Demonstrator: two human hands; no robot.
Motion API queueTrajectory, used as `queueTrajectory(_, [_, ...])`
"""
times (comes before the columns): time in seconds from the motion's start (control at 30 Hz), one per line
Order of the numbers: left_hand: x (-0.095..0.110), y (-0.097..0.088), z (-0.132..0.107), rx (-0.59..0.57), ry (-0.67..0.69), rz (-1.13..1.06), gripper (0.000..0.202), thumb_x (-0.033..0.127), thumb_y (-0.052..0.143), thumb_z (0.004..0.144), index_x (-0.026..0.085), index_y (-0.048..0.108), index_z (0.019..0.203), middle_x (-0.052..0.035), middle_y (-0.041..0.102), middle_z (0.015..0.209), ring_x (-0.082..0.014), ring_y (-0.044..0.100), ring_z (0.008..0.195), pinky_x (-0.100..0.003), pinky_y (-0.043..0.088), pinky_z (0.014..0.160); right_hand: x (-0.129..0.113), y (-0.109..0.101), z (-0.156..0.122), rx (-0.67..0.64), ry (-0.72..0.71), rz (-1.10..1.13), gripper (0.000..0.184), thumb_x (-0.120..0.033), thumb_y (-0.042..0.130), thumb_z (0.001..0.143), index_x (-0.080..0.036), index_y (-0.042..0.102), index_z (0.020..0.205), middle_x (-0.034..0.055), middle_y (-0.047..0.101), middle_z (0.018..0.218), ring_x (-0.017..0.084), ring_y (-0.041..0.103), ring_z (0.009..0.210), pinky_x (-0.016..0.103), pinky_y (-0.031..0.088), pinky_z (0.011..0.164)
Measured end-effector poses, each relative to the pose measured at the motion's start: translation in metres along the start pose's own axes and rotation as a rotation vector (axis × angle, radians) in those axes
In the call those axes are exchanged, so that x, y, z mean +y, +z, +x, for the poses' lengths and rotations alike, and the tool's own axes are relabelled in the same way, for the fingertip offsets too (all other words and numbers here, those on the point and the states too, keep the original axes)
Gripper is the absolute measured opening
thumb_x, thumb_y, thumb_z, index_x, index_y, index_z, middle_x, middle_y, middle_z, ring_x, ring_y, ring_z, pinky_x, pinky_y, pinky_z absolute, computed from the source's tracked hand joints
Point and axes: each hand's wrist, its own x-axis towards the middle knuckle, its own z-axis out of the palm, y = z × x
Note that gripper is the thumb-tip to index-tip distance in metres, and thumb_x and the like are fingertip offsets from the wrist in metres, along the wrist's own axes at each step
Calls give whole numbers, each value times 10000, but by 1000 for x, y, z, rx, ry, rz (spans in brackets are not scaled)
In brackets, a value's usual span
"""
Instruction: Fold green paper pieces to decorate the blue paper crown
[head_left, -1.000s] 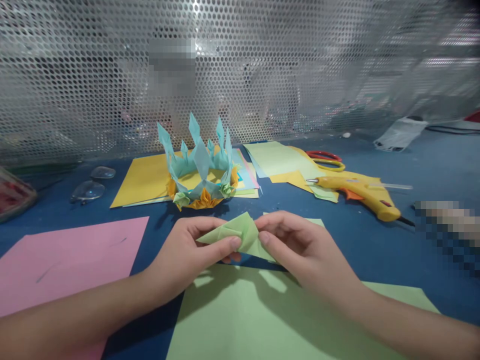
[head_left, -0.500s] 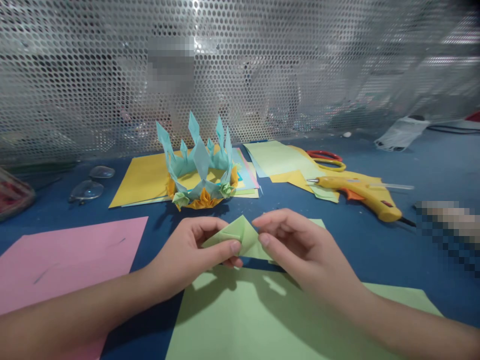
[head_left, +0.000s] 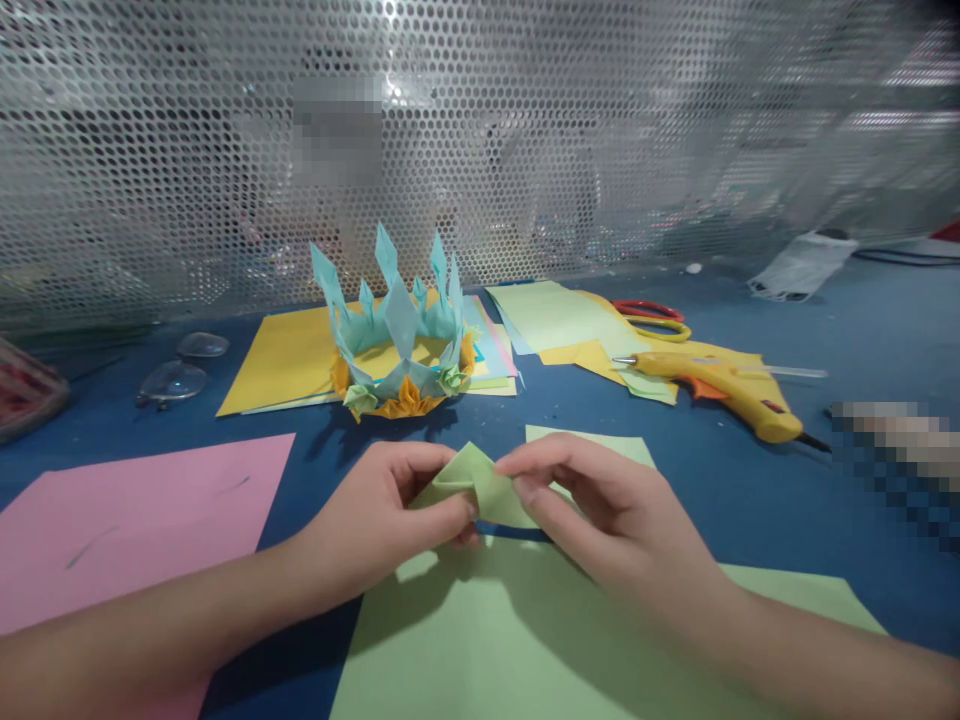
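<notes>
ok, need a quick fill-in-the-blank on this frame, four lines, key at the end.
1. The left grip holds a small folded paper coloured ____, with the right grip at its other end.
2. The glasses lie behind the large ____ sheet.
3. The yellow glue gun has a trigger coloured ____.
4. The scissors have one yellow handle and one ____ handle.

Missing words: green; pink; orange; red.
</notes>
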Motion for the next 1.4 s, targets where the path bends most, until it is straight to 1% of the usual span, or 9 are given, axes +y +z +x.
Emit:
queueTrajectory(0.27, [1,0,-2,11,30,145,90,167,636,719,150,633,630,61,552,544,-82,490,524,-178,388,511,-5,0,2,-119,-41,14,135,-138,558,874,-209,673,863,13,676,798,143,607,736,251,482,690])
queueTrajectory(0.43, [2,2,-5,3,62,199,107,196,649,731,162,614,636,59,543,556,-97,486,539,-191,375,504,-4,2,2,-125,170,147,84,-225,655,834,-225,594,776,-8,611,739,146,572,680,257,467,619])
queueTrajectory(0.6, [0,3,-7,58,136,242,106,158,622,731,171,620,626,70,532,551,-83,456,533,-170,354,493,-3,4,6,-145,308,320,227,-350,733,797,-209,555,797,-29,570,698,122,536,624,226,443,563])
queueTrajectory(0.73, [-4,4,-10,117,312,378,154,72,576,706,178,684,676,61,623,599,-80,504,554,-156,371,519,-4,3,8,-210,359,229,229,-374,703,804,-194,590,720,-28,571,645,114,485,575,218,387,516])
queueTrajectory(0.83, [-6,4,-11,141,360,424,193,53,559,698,184,698,676,60,643,595,-78,509,536,-153,366,505,-5,2,7,-212,376,155,239,-365,683,793,-193,586,657,-36,544,594,113,451,545,219,360,494])
queueTrajectory(0.97, [-5,3,-10,127,308,378,167,81,573,710,181,700,668,58,619,581,-81,487,528,-158,344,480,-6,1,4,-191,347,81,207,-328,651,792,-199,617,634,-34,564,582,118,458,549,222,358,503])
queueTrajectory(1.17, [-5,1,-8,-16,139,244,39,149,673,704,154,667,666,64,506,572,-86,432,552,-164,356,495,-8,-1,4,-145,279,-67,188,-255,611,785,-209,646,607,-21,622,587,129,509,558,226,388,524])
queueTrajectory(1.27, [-3,2,-7,-64,53,185,171,232,785,649,145,639,674,71,475,571,-86,410,549,-168,362,487,-7,-2,4,-133,278,-123,183,-232,601,784,-209,661,612,-14,648,600,136,534,566,224,402,522])
queueTrajectory(1.4, [0,3,-5,-82,-28,114,216,194,826,577,147,638,672,82,491,554,-75,418,535,-159,338,475,-5,-3,5,-132,231,-171,189,-234,634,791,-212,672,607,-14,671,606,138,560,565,225,420,530])
